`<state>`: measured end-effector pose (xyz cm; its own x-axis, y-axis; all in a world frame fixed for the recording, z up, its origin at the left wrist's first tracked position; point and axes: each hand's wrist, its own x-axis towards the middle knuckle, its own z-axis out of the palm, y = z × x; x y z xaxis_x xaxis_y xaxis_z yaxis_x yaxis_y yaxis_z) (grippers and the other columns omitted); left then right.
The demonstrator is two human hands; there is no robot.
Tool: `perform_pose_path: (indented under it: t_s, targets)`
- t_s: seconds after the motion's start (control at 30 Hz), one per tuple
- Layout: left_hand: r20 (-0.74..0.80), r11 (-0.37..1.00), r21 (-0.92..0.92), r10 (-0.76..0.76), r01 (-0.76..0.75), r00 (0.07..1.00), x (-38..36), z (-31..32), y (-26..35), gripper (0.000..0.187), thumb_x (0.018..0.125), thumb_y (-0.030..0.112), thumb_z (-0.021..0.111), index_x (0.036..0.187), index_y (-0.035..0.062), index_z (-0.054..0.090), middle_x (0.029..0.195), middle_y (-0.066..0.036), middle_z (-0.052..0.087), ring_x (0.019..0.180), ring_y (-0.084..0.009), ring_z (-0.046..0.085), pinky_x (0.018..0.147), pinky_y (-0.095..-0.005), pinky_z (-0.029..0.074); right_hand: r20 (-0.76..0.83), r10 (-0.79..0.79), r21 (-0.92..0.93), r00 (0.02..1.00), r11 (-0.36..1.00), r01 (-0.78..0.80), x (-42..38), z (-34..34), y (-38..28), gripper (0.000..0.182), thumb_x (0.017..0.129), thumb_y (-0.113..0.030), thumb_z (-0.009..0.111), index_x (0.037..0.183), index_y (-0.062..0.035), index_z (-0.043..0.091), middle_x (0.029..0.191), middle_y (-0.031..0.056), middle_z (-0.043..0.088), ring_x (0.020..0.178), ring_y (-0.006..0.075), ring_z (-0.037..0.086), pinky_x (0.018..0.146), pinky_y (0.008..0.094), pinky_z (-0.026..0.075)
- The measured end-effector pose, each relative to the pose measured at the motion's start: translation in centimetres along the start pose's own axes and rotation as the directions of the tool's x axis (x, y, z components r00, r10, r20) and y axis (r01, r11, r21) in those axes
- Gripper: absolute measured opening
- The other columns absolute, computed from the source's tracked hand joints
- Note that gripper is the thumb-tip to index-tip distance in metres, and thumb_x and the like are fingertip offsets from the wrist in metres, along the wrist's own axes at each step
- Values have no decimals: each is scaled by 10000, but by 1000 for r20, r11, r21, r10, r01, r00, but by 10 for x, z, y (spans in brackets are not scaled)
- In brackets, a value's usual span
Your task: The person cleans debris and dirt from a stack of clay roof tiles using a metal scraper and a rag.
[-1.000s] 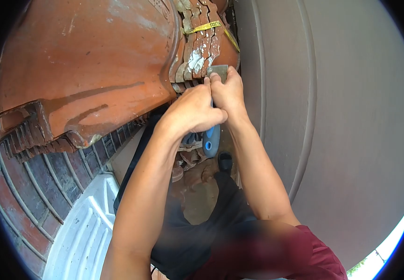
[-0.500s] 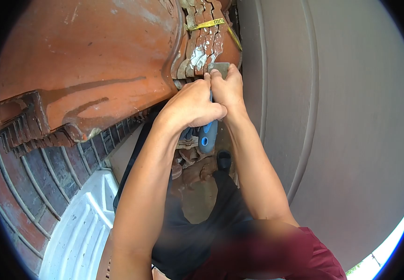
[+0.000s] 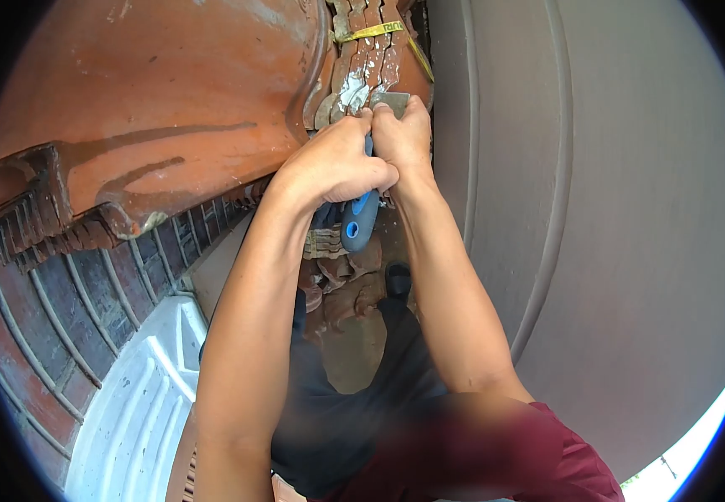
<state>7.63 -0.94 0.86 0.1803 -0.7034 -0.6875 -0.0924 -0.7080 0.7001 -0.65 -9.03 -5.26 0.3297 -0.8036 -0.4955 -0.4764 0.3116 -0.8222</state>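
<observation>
A scraper with a grey and blue handle [image 3: 361,224] is held in both hands near the top middle. My left hand [image 3: 333,163] is closed around the handle, whose butt points down toward me. Beside it, my right hand [image 3: 404,142] is closed on the tool close to its flat metal blade [image 3: 391,101]. The blade lies at the near edges of a stack of clay roof tiles [image 3: 371,58], where white, paint-like smears [image 3: 352,90] show. Whether the blade touches the tile is hard to tell.
Yellow printed tape [image 3: 372,32] crosses the tile stack. A large orange tile [image 3: 187,75] fills the upper left, with more tiles under it. A grey wall-like panel [image 3: 630,209] rises close on the right. At lower left is a white ribbed plastic object [image 3: 132,410]; broken tile pieces [image 3: 350,293] lie below.
Both hands and the scraper sit slightly higher and further left in view. The tiles have shifted the same way, so much of this is camera movement. The grip looks the same.
</observation>
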Motion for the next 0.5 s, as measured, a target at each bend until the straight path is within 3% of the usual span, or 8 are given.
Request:
perform_pose_path:
  t_s: [0.1,0.13,0.2,0.3,0.4,0.5]
  targets:
    - [-60,996,55,69,-65,996,-4,10,-9,486,634,160,668,1004,-153,638,854,-265,692,813,-333,711,757,-387,568,13,-28,-25,1000,999,29,-7,-3,13,203,865,-88,603,988,68,561,945,257,676,904,353,686,817,448,518]
    - [-1,994,106,1,0,1000,-3,10,-7,496,623,158,662,1009,-153,634,861,-273,690,818,-335,711,764,-392,568,25,-21,-6,999,1000,21,-9,-3,15,203,865,-89,600,986,68,560,943,259,676,903,357,686,817,447,518]
    - [-65,995,87,54,-48,996,-4,9,-3,479,623,147,666,998,-150,637,851,-270,689,817,-320,713,756,-390,567,15,-45,-32,999,998,46,-2,-3,14,200,863,-88,586,985,68,557,939,259,677,897,367,683,821,448,516]
    - [15,999,-36,-20,20,1000,-1,-2,2,511,634,128,672,1058,-151,617,864,-246,700,811,-300,714,728,-371,563,-3,-20,-16,1000,1000,20,2,1,-1,210,862,-90,588,990,72,553,946,261,672,888,390,676,825,461,512]
    - [-99,996,-39,82,-86,992,-4,8,-4,480,643,94,681,1079,-104,645,738,-92,658,676,-162,617,635,-304,492,-34,-123,-112,992,987,119,2,2,10,215,864,-92,594,996,72,551,953,260,666,877,387,671,821,461,511]
    - [-117,997,56,64,-57,991,0,11,-4,507,645,90,677,1113,-103,647,727,-77,648,653,-161,604,618,-295,483,13,-44,-26,999,999,44,-1,-2,6,207,869,-88,591,1000,69,554,958,248,664,878,358,673,800,444,516]
